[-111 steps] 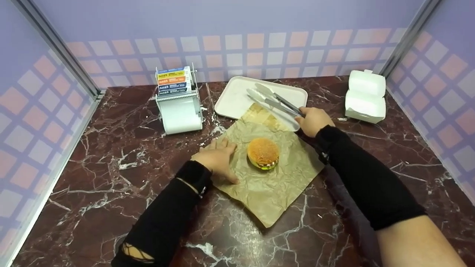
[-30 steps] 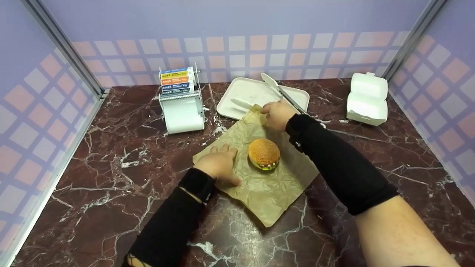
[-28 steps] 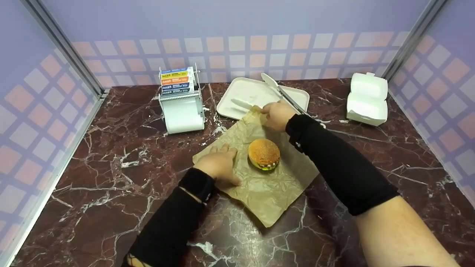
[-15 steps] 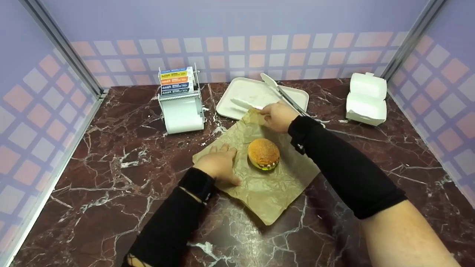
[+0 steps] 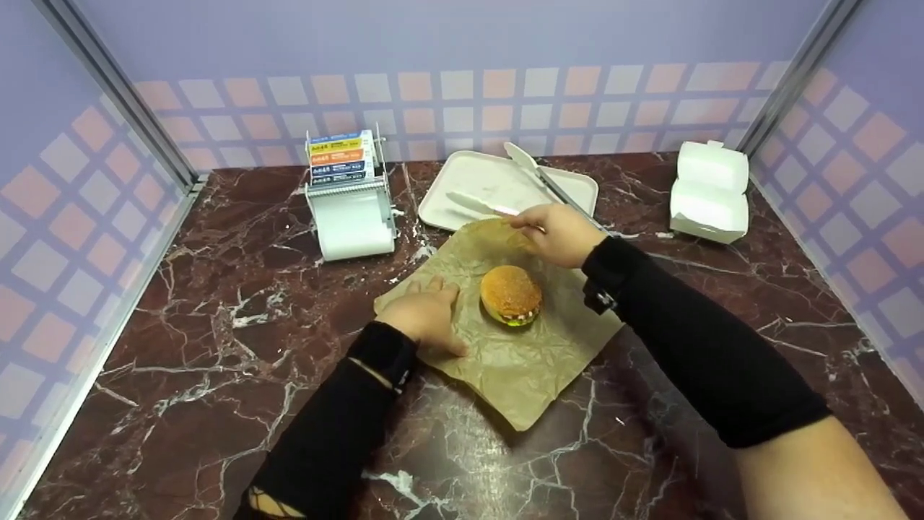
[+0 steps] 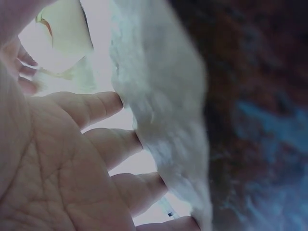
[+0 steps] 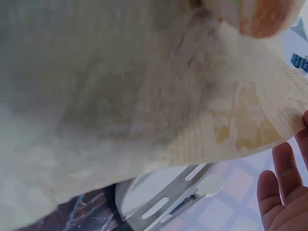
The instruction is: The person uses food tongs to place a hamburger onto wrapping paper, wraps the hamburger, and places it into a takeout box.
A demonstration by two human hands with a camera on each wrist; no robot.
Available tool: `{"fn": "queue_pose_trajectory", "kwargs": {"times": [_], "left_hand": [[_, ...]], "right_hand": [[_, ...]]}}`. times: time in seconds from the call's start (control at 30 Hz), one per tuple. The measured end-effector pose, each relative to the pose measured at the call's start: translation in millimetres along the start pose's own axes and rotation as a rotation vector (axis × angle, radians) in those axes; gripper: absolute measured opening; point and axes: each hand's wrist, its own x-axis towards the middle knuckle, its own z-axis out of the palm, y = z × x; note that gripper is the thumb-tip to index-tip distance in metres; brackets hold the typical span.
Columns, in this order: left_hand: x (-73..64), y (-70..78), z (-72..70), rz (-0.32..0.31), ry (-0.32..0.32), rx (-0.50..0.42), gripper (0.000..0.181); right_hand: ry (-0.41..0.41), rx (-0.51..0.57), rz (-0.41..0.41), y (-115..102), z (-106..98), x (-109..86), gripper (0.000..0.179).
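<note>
A burger point(image 5: 511, 295) with a seeded bun sits in the middle of a sheet of brown wrapping paper point(image 5: 516, 383), which lies cornerwise on the counter. My left hand point(image 5: 426, 314) rests with spread fingers on the paper's left corner; in the left wrist view its straight fingertips meet the sheet point(image 6: 163, 110). With thumb and fingers my right hand point(image 5: 559, 235) pinches the far corner, which is lifted a little toward the burger. The right wrist view shows the printed paper point(image 7: 192, 115) raised in a sheet, the bun point(image 7: 272, 19) above it.
Behind the paper lies a white tray point(image 5: 447, 177) with metal tongs point(image 5: 521, 157) across it, partly hidden by my right hand. A label-roll dispenser point(image 5: 357, 224) with colourful boxes stands at the back left. An open white clamshell box point(image 5: 711, 206) stands at the back right.
The tongs, earlier held in my right hand, now lie on the tray. That hand took the paper's far corner and has drawn it slightly toward me. My left hand has stayed in place.
</note>
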Motion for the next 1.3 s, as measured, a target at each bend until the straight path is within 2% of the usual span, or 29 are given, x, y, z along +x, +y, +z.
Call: {"fn": "queue_pose_trajectory", "kwargs": {"times": [0.23, 0.37, 0.63, 0.87, 1.07, 1.2, 1.27, 1.3], "left_hand": [[3.5, -0.4, -2.1, -0.009, -0.012, 0.001, 0.122], [4.3, -1.0, -2.7, -0.003, -0.009, 0.009, 0.123], [2.5, -2.3, -2.4, -0.017, -0.001, 0.046, 0.117], [3.0, -3.5, -2.2, -0.03, 0.013, 0.082, 0.113], [3.3, -3.0, -1.4, -0.027, 0.017, 0.081, 0.112], [0.8, -0.5, 0.1, -0.032, 0.03, 0.124, 0.109], [-4.1, 2.5, -0.4, -0.024, 0.054, 0.168, 0.099], [-7.6, 4.9, -1.0, -0.029, 0.069, 0.184, 0.089]], "right_hand": [[0.004, 0.073, -0.039, -6, 1, -20.8, 0.026], [0.003, 0.066, -0.064, -11, 0, -33.2, 0.028], [0.002, -0.03, -0.159, -16, 5, -66.1, 0.026], [0.035, -0.132, -0.263, -14, 21, -90.8, 0.028], [0.013, -0.214, -0.25, -17, 33, -106.0, 0.035], [0.019, -0.271, -0.237, -22, 39, -114.5, 0.037], [0.035, -0.298, -0.25, -23, 42, -117.1, 0.037], [0.035, -0.308, -0.252, -24, 43, -118.4, 0.037]]}}
